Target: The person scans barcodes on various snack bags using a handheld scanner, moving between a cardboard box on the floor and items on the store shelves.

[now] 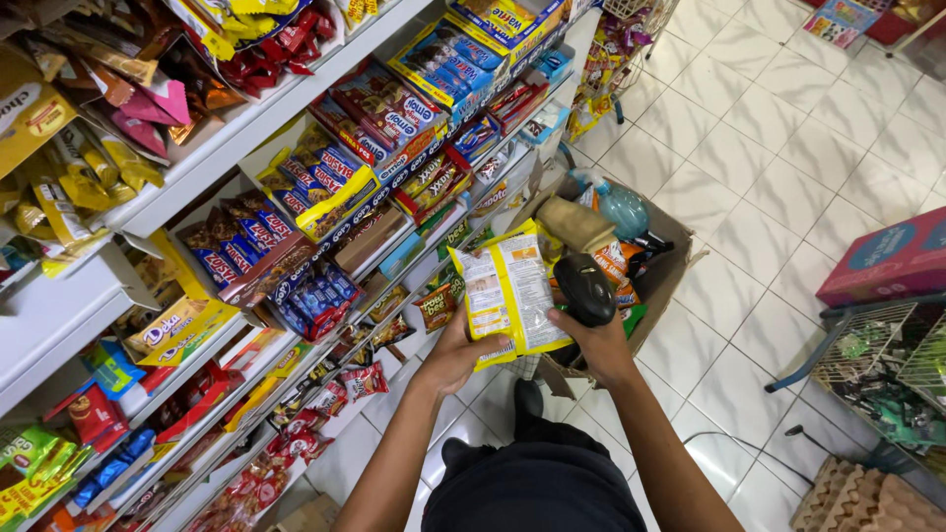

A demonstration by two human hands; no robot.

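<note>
While left hand grips yellow packet, right hand holds scanner.

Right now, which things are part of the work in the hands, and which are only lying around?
In hand:
- yellow snack packet, held by left hand
- black handheld scanner, in right hand

Lying about:
- cardboard box of goods
- shelves of snacks
- egg trays
- wire basket
- red carton

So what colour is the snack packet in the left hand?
Yellow with a white panel on the snack packet, seen in the head view.
</note>
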